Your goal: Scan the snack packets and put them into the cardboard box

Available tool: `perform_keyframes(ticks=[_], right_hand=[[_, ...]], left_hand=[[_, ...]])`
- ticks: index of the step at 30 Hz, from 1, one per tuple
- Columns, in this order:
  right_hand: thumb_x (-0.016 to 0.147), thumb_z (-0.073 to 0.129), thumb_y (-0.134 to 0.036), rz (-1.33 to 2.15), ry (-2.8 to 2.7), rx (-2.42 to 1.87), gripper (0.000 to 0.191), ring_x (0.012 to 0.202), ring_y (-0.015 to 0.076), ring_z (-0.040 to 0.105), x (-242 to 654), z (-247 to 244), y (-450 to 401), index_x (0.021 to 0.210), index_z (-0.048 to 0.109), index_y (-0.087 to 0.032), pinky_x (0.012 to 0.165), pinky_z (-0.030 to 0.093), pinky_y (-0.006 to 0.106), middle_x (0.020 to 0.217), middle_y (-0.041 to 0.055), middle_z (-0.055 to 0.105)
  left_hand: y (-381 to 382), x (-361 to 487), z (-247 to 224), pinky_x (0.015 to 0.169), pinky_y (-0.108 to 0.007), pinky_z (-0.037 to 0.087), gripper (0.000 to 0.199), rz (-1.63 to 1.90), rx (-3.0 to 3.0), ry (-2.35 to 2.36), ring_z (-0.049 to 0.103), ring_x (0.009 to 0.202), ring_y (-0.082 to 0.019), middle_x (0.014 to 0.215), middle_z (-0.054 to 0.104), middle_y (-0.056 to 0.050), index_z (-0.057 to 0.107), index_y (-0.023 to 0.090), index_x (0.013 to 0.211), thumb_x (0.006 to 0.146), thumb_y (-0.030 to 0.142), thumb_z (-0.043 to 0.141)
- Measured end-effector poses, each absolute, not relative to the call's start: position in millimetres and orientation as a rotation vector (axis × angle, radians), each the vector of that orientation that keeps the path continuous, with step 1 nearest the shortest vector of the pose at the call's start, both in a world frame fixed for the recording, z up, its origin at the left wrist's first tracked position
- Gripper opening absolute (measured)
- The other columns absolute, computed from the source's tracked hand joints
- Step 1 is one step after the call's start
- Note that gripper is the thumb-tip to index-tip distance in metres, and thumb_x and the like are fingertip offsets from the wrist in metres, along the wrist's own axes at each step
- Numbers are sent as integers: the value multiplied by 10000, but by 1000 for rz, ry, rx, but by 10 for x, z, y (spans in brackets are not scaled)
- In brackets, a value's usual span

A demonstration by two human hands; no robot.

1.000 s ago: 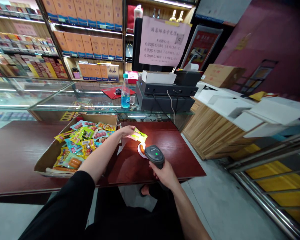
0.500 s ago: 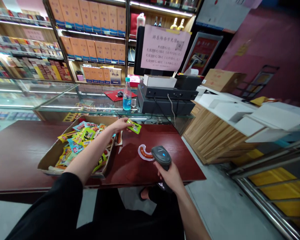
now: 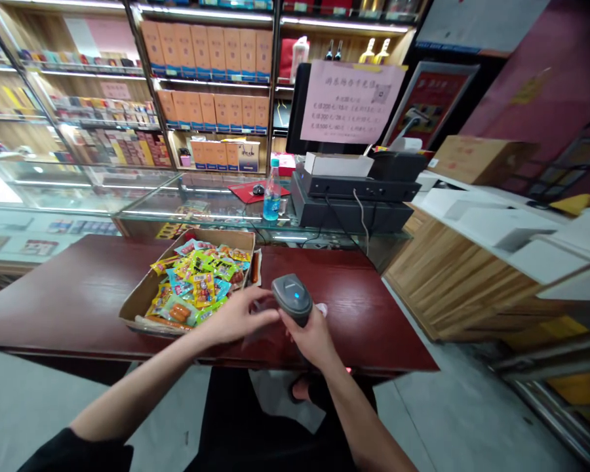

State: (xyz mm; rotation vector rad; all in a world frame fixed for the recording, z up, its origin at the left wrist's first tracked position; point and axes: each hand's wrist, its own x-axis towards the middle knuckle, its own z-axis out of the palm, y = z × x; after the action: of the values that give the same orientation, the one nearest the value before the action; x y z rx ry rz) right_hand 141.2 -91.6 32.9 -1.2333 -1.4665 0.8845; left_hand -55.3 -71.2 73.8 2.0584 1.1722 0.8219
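Observation:
My right hand (image 3: 314, 337) grips a dark grey barcode scanner (image 3: 294, 296) with a small blue light on top, held over the front of the table. My left hand (image 3: 243, 316) is close against the scanner's left side, thumb stretched towards it and fingers curved. Its fingertips are partly hidden behind the scanner, so what they hold cannot be made out. A bit of clear plastic packaging (image 3: 321, 309) shows on the table beyond my right hand, mostly covered. Left of my hands stands an open cardboard box (image 3: 136, 303) full of small bright snack packets (image 3: 204, 288).
A packaged sausage (image 3: 256, 267) lies beside the box on the dark red table (image 3: 69, 282). Behind are a glass counter with a blue drink bottle (image 3: 272, 193), a cash drawer (image 3: 349, 211) and a monitor with a pink notice (image 3: 353, 101). Wooden cabinets (image 3: 452, 269) stand at right.
My left hand has come back from beyond the box to the scanner; the green packet it held is out of sight. The scanner has moved left, over the curved sausage pack. The view has shifted left.

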Motion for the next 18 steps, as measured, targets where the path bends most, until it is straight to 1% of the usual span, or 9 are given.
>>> perform_keyframes(ticks=[2,4,6,9,11,13,15,16,18], right_hand=[[790,652,-267,764,-1577,-1159,350,930,232,654,1276,389,-916,1118,567,-181,829,534,368,1026,97,682],[764,619,-162,669,-1685,-1124,430,1056,245,605,1202,433,-944,1185,533,-175,929,494,406,1139,120,625],[742,602,-109,614,-1787,-1113,518,1176,258,541,1206,473,-994,1247,508,-176,1016,441,432,1233,134,566],[762,637,-155,608,-2003,-1078,661,1346,272,403,1366,600,-1031,1384,418,-203,1115,348,462,1417,138,442],[763,683,-223,559,-2115,-1091,761,1373,289,379,1538,782,-971,1446,348,-219,1105,371,469,1519,147,322],[788,683,-283,387,-2106,-1147,714,1365,301,397,1701,1069,-840,1428,371,-240,1060,424,480,1559,140,258],[805,680,-309,111,-1993,-1139,688,1409,320,317,1802,1454,-680,1413,371,-220,1082,386,525,1564,149,242],[805,686,-321,-20,-1957,-1075,649,1429,332,268,1821,1670,-608,1377,402,-204,1099,352,549,1572,152,218],[821,673,-332,-208,-1911,-893,451,1435,345,242,1796,2107,-509,1222,506,-209,1095,333,583,1580,121,204]], left_hand=[[-858,-297,654,909,-330,490,556,870,1940,1064,623,1030,-235,1166,664,-106,587,157,1228,775,467,678],[-885,-159,595,950,-349,479,564,961,1763,1063,619,1065,-245,1175,665,-122,574,124,1220,771,448,686],[-838,-124,558,954,-361,483,537,1017,1643,1069,633,1045,-247,1141,685,-119,596,109,1161,746,429,712],[-760,-205,519,920,-367,508,517,1051,1597,1052,658,990,-245,1079,710,-102,621,114,1102,703,417,749],[-759,-313,488,893,-372,522,444,1092,1576,1101,673,946,-242,1017,726,-96,640,120,1051,741,431,707],[-807,-445,449,867,-379,534,383,1154,1557,1196,684,901,-242,950,736,-93,656,125,988,774,442,664],[-889,-575,403,823,-377,550,363,1199,1554,1265,691,850,-245,895,741,-90,662,131,945,755,439,676],[-937,-633,381,800,-371,556,358,1203,1558,1271,693,825,-244,874,742,-89,663,133,929,738,434,693],[-1036,-722,343,766,-356,563,343,1191,1569,1258,696,791,-239,849,743,-90,665,135,898,716,421,717]])
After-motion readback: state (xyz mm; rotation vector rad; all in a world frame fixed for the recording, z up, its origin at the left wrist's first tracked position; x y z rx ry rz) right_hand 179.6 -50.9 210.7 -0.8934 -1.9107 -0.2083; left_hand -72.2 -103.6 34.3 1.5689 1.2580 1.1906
